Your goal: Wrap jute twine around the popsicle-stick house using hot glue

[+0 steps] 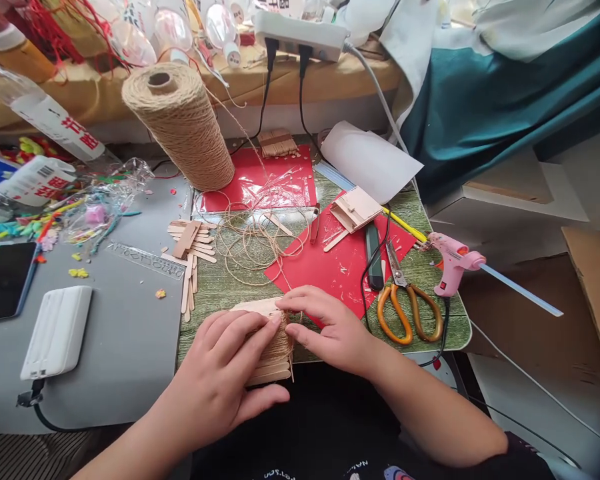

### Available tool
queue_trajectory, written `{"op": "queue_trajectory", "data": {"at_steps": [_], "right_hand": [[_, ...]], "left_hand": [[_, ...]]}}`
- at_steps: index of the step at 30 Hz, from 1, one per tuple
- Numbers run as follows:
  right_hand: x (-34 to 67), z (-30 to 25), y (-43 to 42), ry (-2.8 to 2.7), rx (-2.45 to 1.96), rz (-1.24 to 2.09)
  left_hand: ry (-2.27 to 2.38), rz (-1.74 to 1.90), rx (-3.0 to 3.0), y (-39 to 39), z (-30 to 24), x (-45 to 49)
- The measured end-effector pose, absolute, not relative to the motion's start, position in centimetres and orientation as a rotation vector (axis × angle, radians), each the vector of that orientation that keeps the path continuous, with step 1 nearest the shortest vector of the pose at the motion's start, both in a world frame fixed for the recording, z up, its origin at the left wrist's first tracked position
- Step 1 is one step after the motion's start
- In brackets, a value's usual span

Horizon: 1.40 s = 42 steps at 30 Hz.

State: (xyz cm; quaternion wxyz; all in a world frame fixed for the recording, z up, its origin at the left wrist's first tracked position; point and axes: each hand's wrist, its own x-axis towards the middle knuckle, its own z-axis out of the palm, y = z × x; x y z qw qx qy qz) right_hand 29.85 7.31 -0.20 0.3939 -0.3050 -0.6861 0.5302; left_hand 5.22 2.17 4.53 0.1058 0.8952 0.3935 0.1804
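Observation:
My left hand (225, 377) grips a panel of wooden craft sticks (265, 370) at the near edge of the green mat (220, 290), fingers laid over its top and thumb under its lower edge. Jute twine is wound round the panel's middle (281, 345). My right hand (330, 330) presses its fingers against that wound twine from the right, pinching it. Loose twine (253, 243) lies in loops on the mat behind and runs up to a large cone of twine (183, 123).
Loose craft sticks (190, 250) lie left of the loops. Red paper sheets (340, 267), a small stick box (355, 208), orange-handled scissors (405, 303) and a pink glue gun (453, 261) sit right. A phone (5, 280) and a white power bank (57, 330) rest at the left.

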Motion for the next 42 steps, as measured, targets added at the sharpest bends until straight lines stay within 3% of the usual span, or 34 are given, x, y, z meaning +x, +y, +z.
{"op": "queue_trajectory", "data": {"at_steps": [10, 42], "right_hand": [[29.1, -1.6, 8.0, -1.593, -0.762, 1.406], [28.9, -2.0, 7.7, -1.604, -0.693, 1.219]], "left_hand": [[1.328, 0.663, 2.375, 2.3, 4.3, 5.6], [1.282, 0.696, 2.431, 2.6, 3.9, 5.7]]}}
